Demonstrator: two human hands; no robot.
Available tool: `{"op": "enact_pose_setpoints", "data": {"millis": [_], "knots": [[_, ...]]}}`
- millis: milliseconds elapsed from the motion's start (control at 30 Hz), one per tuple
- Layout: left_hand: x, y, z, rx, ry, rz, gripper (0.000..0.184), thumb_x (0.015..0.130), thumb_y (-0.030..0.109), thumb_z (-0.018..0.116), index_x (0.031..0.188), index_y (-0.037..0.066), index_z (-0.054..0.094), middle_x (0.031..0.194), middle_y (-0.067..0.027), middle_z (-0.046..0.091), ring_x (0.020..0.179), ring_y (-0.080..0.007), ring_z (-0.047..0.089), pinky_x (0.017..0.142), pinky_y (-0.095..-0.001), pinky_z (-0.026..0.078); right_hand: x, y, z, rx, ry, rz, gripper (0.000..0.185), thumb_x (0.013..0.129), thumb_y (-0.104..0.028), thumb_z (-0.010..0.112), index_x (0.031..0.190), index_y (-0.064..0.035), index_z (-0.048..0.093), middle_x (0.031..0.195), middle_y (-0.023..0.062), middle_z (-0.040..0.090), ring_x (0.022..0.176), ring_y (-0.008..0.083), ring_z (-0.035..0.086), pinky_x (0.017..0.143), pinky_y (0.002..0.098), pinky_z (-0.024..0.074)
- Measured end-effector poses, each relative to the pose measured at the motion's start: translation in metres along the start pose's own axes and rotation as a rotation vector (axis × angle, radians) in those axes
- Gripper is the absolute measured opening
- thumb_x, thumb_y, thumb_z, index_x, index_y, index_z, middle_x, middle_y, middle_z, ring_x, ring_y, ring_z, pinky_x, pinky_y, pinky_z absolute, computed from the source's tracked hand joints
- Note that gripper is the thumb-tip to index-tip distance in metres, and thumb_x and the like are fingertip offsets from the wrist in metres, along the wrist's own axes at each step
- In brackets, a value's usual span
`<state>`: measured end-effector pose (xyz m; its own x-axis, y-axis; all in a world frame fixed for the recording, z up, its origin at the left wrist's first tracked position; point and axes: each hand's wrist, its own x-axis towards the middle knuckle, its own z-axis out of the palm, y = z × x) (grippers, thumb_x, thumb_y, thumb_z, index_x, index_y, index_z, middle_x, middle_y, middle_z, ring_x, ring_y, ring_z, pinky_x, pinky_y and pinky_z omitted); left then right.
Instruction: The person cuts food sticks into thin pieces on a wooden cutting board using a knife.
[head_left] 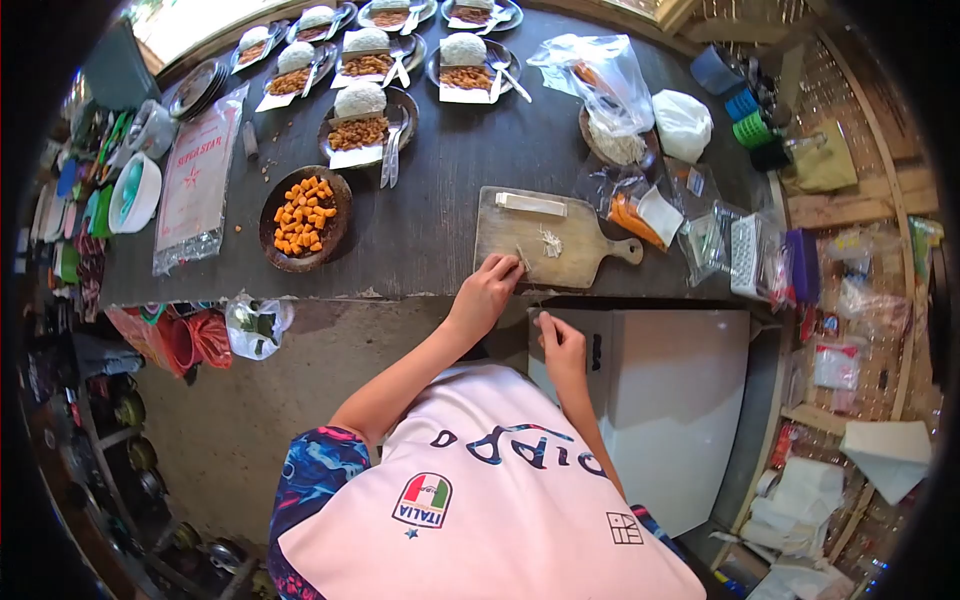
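My left hand [487,290] is closed in a pinch at the front edge of the wooden cutting board [590,262], with a thin pale stick at its fingertips. My right hand [562,340] is just below the table edge, fingers curled together; what they hold is too small to make out. On the board lies a small pile of pale, thin sticks [551,243], resembling toothpicks. Behind the pile, a long white block or box [531,204] lies along the far side. To the left, a dark round bowl [337,246] holds orange cubes [304,216].
Plates with rice [360,99], brown food and cutlery stand at the back left. A plastic package [200,175] lies left. Clear bags [603,85], a white bag [683,125] and a pack with orange contents [640,220] are right. A white cabinet [670,400] stands below the table.
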<state>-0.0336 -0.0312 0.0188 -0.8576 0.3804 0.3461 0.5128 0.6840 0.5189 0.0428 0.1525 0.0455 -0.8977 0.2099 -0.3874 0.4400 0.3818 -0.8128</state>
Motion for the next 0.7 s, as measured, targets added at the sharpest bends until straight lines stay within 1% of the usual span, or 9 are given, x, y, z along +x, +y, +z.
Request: {"op": "enact_pose_setpoints", "data": {"millis": [100, 133, 233, 267, 300, 400, 500, 600, 700], "knots": [[-0.001, 0.001, 0.001, 0.016, 0.009, 0.001, 0.039, 0.083, 0.003, 0.064, 0.121, -0.003, 0.068, 0.120, -0.0093, 0.062, 0.119, -0.0265, 0.060, 0.097, -0.0344, 0.057, 0.004, 0.005, 0.004, 0.050, 0.017, -0.030, 0.042, 0.104, -0.038, 0.070, 0.104, 0.0035, 0.079, 0.066, -0.0019, 0.057, 0.062, 0.0057, 0.048, 0.055, 0.0263, 0.0380], [-0.002, 0.001, 0.001, 0.012, 0.010, -0.011, 0.039, 0.083, 0.004, 0.064, 0.122, -0.003, 0.068, 0.120, -0.0092, 0.062, 0.119, -0.0263, 0.060, 0.097, -0.0342, 0.057, 0.010, 0.003, 0.008, 0.035, 0.035, -0.064, 0.042, 0.105, -0.037, 0.069, 0.104, 0.0033, 0.079, 0.067, -0.0012, 0.057, 0.063, 0.0060, 0.048, 0.056, 0.0262, 0.0382], [-0.005, 0.004, 0.002, -0.013, 0.010, -0.035, 0.040, 0.083, 0.003, 0.065, 0.122, -0.003, 0.068, 0.122, -0.0092, 0.062, 0.120, -0.0267, 0.060, 0.097, -0.0347, 0.057, 0.019, -0.012, 0.008, 0.016, -0.007, -0.077, 0.046, 0.106, -0.039, 0.067, 0.107, 0.0066, 0.076, 0.069, 0.0025, 0.059, 0.065, 0.0097, 0.053, 0.060, 0.0303, 0.0432], [-0.005, 0.003, 0.002, -0.025, 0.014, -0.036, 0.040, 0.082, 0.002, 0.066, 0.122, -0.002, 0.068, 0.123, -0.0094, 0.062, 0.120, -0.0275, 0.060, 0.097, -0.0355, 0.057, 0.018, -0.009, 0.005, 0.006, -0.028, -0.032, 0.045, 0.106, -0.037, 0.066, 0.108, 0.0069, 0.076, 0.071, 0.0036, 0.063, 0.066, 0.0099, 0.055, 0.062, 0.0295, 0.0448], [-0.004, 0.001, 0.002, -0.032, 0.023, -0.036, 0.040, 0.082, 0.002, 0.068, 0.122, -0.002, 0.069, 0.123, -0.0097, 0.062, 0.120, -0.0284, 0.061, 0.097, -0.0363, 0.057, 0.013, -0.005, 0.003, 0.014, -0.025, -0.033, 0.045, 0.106, -0.037, 0.066, 0.109, 0.0069, 0.076, 0.072, 0.0040, 0.064, 0.067, 0.0099, 0.055, 0.062, 0.0292, 0.0453], [-0.005, 0.001, 0.000, -0.001, 0.000, -0.024, 0.042, 0.081, 0.003, 0.067, 0.123, -0.002, 0.069, 0.125, -0.0093, 0.062, 0.121, -0.0279, 0.060, 0.097, -0.0357, 0.057, -0.003, -0.002, 0.000, 0.042, -0.012, 0.002, 0.043, 0.106, -0.034, 0.066, 0.110, 0.0070, 0.076, 0.078, 0.0053, 0.068, 0.069, 0.0098, 0.057, 0.064, 0.0283, 0.0470], [-0.005, 0.001, 0.000, 0.005, -0.025, -0.029, 0.042, 0.081, 0.004, 0.066, 0.123, -0.002, 0.069, 0.125, -0.0089, 0.062, 0.121, -0.0272, 0.061, 0.098, -0.0349, 0.057, 0.012, -0.010, 0.006, 0.017, -0.024, -0.048, 0.043, 0.106, -0.035, 0.066, 0.111, 0.0073, 0.075, 0.078, 0.0052, 0.067, 0.069, 0.0099, 0.056, 0.063, 0.0286, 0.0460], [-0.005, 0.000, -0.001, 0.040, -0.041, -0.016, 0.043, 0.081, 0.004, 0.067, 0.123, -0.002, 0.069, 0.124, -0.0084, 0.062, 0.120, -0.0265, 0.061, 0.097, -0.0343, 0.057, 0.014, -0.012, 0.003, 0.000, -0.042, -0.041, 0.044, 0.106, -0.036, 0.066, 0.109, 0.0073, 0.076, 0.074, 0.0044, 0.064, 0.068, 0.0096, 0.055, 0.061, 0.0291, 0.0440], [-0.005, -0.002, 0.002, 0.030, 0.013, 0.002, 0.041, 0.081, 0.004, 0.067, 0.121, -0.002, 0.070, 0.123, -0.0084, 0.062, 0.119, -0.0260, 0.061, 0.096, -0.0338, 0.057, 0.002, -0.010, 0.000, 0.003, -0.024, -0.030, 0.045, 0.106, -0.036, 0.066, 0.108, 0.0071, 0.076, 0.072, 0.0035, 0.062, 0.068, 0.0095, 0.054, 0.061, 0.0297, 0.0437]]}}
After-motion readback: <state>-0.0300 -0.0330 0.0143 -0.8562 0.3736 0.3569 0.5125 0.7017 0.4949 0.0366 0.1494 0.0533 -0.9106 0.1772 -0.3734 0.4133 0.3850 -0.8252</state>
